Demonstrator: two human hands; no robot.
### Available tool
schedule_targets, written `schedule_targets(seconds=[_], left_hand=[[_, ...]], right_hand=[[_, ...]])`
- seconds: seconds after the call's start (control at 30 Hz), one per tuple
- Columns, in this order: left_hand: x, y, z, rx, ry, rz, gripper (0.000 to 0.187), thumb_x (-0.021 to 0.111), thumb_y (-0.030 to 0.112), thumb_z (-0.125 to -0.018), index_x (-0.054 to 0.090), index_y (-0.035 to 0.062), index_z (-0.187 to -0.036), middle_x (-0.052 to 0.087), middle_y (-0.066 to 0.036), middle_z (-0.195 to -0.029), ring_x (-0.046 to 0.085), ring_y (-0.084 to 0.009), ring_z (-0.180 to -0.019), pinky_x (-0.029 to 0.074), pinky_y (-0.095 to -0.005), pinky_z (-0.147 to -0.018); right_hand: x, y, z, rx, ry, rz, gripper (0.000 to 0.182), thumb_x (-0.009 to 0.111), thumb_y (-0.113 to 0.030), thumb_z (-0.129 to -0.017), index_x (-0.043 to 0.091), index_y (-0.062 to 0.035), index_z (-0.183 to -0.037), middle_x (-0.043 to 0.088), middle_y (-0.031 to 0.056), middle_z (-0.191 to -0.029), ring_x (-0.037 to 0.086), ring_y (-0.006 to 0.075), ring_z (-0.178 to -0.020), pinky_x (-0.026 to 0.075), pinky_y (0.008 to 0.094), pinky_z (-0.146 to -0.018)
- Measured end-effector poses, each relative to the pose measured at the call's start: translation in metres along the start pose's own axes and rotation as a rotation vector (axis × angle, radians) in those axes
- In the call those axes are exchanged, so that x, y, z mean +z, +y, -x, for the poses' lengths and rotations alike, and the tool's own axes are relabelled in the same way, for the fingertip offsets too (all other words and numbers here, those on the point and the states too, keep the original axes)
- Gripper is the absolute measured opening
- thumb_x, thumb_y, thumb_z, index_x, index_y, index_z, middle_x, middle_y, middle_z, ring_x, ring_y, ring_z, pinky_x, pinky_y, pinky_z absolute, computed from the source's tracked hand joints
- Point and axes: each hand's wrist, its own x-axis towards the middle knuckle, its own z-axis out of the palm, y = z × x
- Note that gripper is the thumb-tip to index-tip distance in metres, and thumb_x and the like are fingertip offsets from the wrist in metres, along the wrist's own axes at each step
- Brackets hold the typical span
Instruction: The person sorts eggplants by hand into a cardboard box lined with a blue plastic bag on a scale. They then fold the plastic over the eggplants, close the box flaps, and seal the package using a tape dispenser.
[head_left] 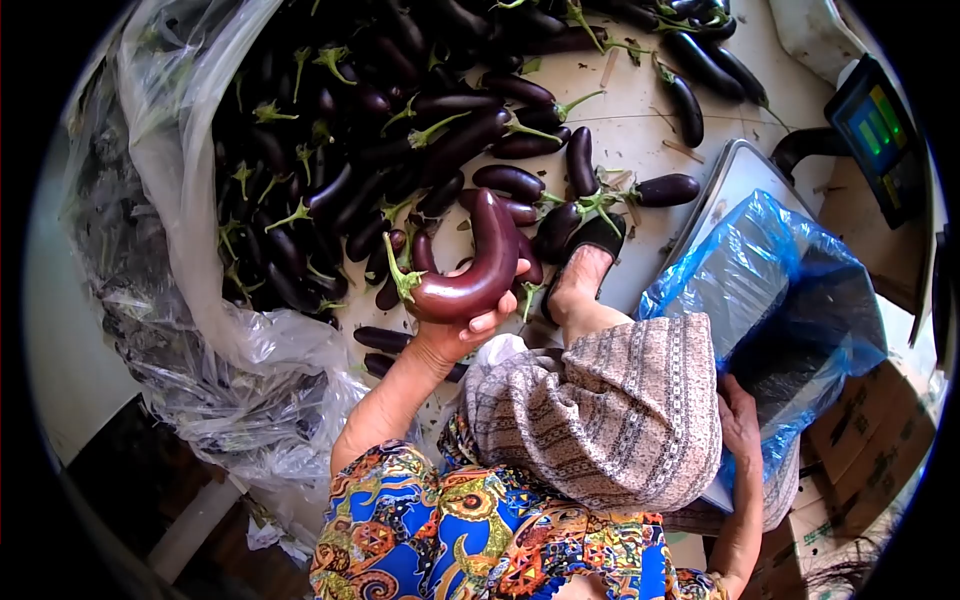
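The left hand [455,335] grips a curved, glossy purple eggplant [470,270] near the frame's centre, fingers wrapped beneath it. At eleven o'clock lies a heap of dark eggplants [330,170] on clear plastic sheeting [190,330]. At four o'clock, the right hand [740,425] clasps a crinkled blue plastic bag [770,290].

1. The pale floor [640,130] carries everything.
2. A heap of dark eggplants [380,130] lies on it, partly on clear plastic sheeting [200,330].
3. A weighing scale [740,170] sits at the right.
4. Cardboard boxes [860,440] stand nearby.
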Motion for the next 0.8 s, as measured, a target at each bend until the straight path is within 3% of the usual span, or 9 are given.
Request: schedule_targets(seconds=[0.07, 0.23, 0.3, 0.43, 0.63, 0.7, 0.73, 0.77, 0.8], left_hand=[[-0.001, 0.0, -0.001, -0.022, -0.013, -0.015, 0.068, 0.043, 0.036, -0.102, 0.022, -0.0078, -0.15, 0.059, -0.034, -0.103, 0.06, -0.0265, -0.054, 0.05, -0.0274, -0.04], [0.002, -0.001, -0.006, -0.062, -0.023, -0.103, 0.063, 0.048, 0.037, -0.099, 0.032, -0.005, -0.143, 0.06, -0.03, -0.107, 0.067, -0.033, -0.073, 0.056, -0.0291, -0.049], [-0.001, -0.004, -0.01, 0.042, 0.107, -0.269, 0.052, 0.047, 0.038, -0.1, 0.044, -0.0008, -0.135, 0.062, -0.022, -0.106, 0.067, -0.0293, -0.089, 0.058, -0.0333, -0.061], [-0.021, 0.016, -0.033, 0.059, 0.538, -0.586, 0.054, 0.037, 0.049, -0.103, 0.059, 0.0028, -0.121, 0.069, -0.017, -0.105, 0.069, -0.0261, -0.084, 0.052, -0.0309, -0.06], [0.101, 0.028, -0.178, 0.099, 0.229, -0.861, 0.037, 0.043, 0.039, -0.103, 0.057, 0.0067, -0.114, 0.064, -0.011, -0.101, 0.064, -0.0245, -0.09, 0.056, -0.0411, -0.08], [0.184, 0.023, -0.257, 0.169, -0.183, -1.1, 0.04, 0.042, 0.039, -0.105, 0.051, 0.0073, -0.126, 0.061, -0.01, -0.107, 0.06, -0.0223, -0.098, 0.054, -0.0403, -0.086], [0.258, -0.013, -0.274, 0.192, -0.214, -0.924, 0.047, 0.042, 0.042, -0.105, 0.045, 0.0054, -0.135, 0.059, -0.012, -0.108, 0.061, -0.0238, -0.092, 0.054, -0.0401, -0.09], [0.292, -0.005, -0.313, 0.089, -0.482, -0.98, 0.06, 0.041, 0.044, -0.105, 0.03, 0.0016, -0.145, 0.057, -0.018, -0.119, 0.063, -0.0282, -0.097, 0.053, -0.0399, -0.093], [0.331, -0.02, -0.331, 0.195, -0.437, -0.981, 0.073, 0.041, 0.046, -0.104, 0.013, -0.0016, -0.151, 0.054, -0.025, -0.129, 0.064, -0.0332, -0.106, 0.053, -0.0397, -0.092]], right_hand=[[0.003, 0.0, 0.0, -0.024, -0.009, 0.063, 0.025, 0.061, -0.016, -0.092, 0.058, 0.0048, -0.106, 0.065, 0.0246, -0.096, 0.062, 0.0355, -0.086, 0.048, 0.0398, -0.081], [0.011, 0.007, -0.003, -0.04, -0.008, 0.072, 0.024, 0.064, -0.015, -0.09, 0.059, 0.0034, -0.104, 0.063, 0.0247, -0.093, 0.062, 0.0391, -0.083, 0.048, 0.0425, -0.078], [0.007, -0.016, 0.002, -0.08, 0.011, 0.189, 0.024, 0.065, -0.016, -0.089, 0.06, 0.0023, -0.104, 0.064, 0.0259, -0.096, 0.063, 0.0424, -0.087, 0.049, 0.044, -0.08], [0.008, 0.005, -0.002, -0.24, 0.007, 0.296, 0.031, 0.062, -0.024, -0.091, 0.06, 0.0004, -0.11, 0.064, 0.0278, -0.103, 0.06, 0.0459, -0.097, 0.05, 0.0484, -0.086], [0.011, 0.004, -0.001, -0.267, 0.011, 0.315, 0.034, 0.058, -0.028, -0.095, 0.056, 0.0017, -0.11, 0.062, 0.0287, -0.103, 0.06, 0.0466, -0.097, 0.049, 0.0506, -0.084], [0.012, -0.001, -0.002, -0.254, -0.001, 0.339, 0.034, 0.058, -0.029, -0.095, 0.056, 0.0019, -0.108, 0.062, 0.0284, -0.102, 0.06, 0.0462, -0.097, 0.048, 0.0508, -0.083], [0.013, -0.002, -0.004, -0.262, 0.0, 0.336, 0.033, 0.058, -0.029, -0.095, 0.056, 0.0018, -0.108, 0.063, 0.0282, -0.102, 0.06, 0.0461, -0.097, 0.048, 0.0509, -0.083], [0.013, -0.003, -0.004, -0.266, -0.002, 0.334, 0.033, 0.058, -0.029, -0.095, 0.056, 0.0017, -0.108, 0.063, 0.0279, -0.102, 0.06, 0.0459, -0.097, 0.048, 0.051, -0.083], [0.011, -0.005, -0.003, -0.267, 0.005, 0.342, 0.033, 0.059, -0.028, -0.095, 0.056, 0.0014, -0.109, 0.063, 0.0277, -0.102, 0.06, 0.0457, -0.096, 0.049, 0.0508, -0.083]])
